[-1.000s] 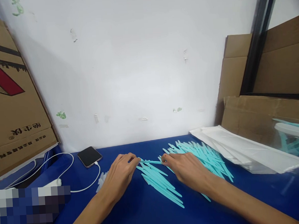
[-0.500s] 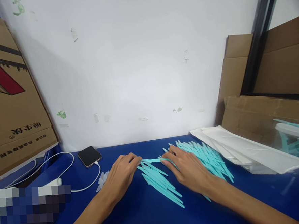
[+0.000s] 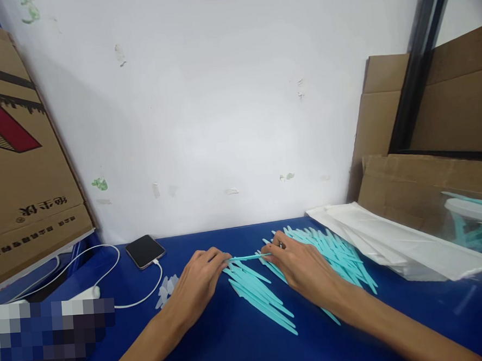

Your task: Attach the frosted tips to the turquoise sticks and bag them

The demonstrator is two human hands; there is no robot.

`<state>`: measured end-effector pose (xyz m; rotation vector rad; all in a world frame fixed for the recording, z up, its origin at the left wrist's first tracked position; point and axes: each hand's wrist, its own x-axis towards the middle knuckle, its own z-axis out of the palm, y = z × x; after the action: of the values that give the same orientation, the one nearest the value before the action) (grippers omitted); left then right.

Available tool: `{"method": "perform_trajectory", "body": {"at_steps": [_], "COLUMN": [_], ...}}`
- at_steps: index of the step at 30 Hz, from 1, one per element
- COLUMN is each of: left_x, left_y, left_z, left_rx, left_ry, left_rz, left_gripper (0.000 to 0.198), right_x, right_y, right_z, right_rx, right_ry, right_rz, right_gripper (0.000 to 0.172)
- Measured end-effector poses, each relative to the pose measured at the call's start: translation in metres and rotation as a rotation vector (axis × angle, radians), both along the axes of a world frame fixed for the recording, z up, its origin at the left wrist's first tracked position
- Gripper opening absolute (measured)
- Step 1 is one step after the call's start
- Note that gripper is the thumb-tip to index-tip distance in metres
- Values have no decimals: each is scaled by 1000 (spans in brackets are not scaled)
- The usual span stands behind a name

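Observation:
Between my two hands a thin turquoise stick (image 3: 248, 257) is stretched level above the blue table. My left hand (image 3: 205, 270) pinches its left end, and my right hand (image 3: 290, 256) pinches its right end. Just below lies a small fan of similar turquoise sticks (image 3: 262, 299), slanting down to the right. A larger heap of turquoise sticks (image 3: 339, 256) lies behind and beyond my right hand, partly hidden by it. Beside my left wrist is a little pile of translucent whitish pieces (image 3: 166, 289).
A phone (image 3: 145, 251) with a white charging cable (image 3: 160, 278) lies at the back left. White plastic bags (image 3: 392, 242) are stacked at the right. Cardboard boxes stand at the left (image 3: 28, 177) and right (image 3: 408, 181). A white wall (image 3: 220, 105) closes off the table's back.
The stick between my hands has turned from its broad face to a thin edge. My right fingertips have shifted slightly; both hands stay nearly in place.

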<state>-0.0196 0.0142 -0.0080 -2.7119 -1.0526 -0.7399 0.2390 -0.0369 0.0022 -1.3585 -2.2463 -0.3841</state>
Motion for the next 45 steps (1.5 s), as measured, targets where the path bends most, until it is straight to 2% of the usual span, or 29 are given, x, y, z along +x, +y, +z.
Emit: {"method": "perform_trajectory", "body": {"at_steps": [10, 19, 25, 30, 33, 37, 41, 45], "left_x": [1, 7, 8, 9, 5, -11, -33, -48], "left_y": [-4, -6, -8, -8, -2, 9, 14, 13], "left_z": [1, -6, -9, -9, -5, 9, 26, 39], "left_rx": [-3, 50, 94, 130, 155, 183, 85, 0], "left_ry": [-144, -164, -164, -157, -99, 93, 398, 468], "left_rz": [-3, -190, -183, -184, -75, 232, 552, 688], "left_gripper": [28, 26, 31, 37, 38, 29, 27, 30], "right_x": [0, -2, 0, -5, -5, 3, 9, 11], "right_y": [0, -2, -2, -8, -6, 2, 7, 8], "right_z": [2, 0, 3, 7, 5, 5, 5, 1], "right_rx": [-44, -21, -8, -46, -56, -117, -211, -240], "right_ry": [-12, -18, -70, -148, -157, -152, -122, -145], "right_rz": [-50, 112, 100, 156, 94, -100, -246, -304], "right_gripper": [25, 28, 25, 20, 21, 22, 22, 20]}}
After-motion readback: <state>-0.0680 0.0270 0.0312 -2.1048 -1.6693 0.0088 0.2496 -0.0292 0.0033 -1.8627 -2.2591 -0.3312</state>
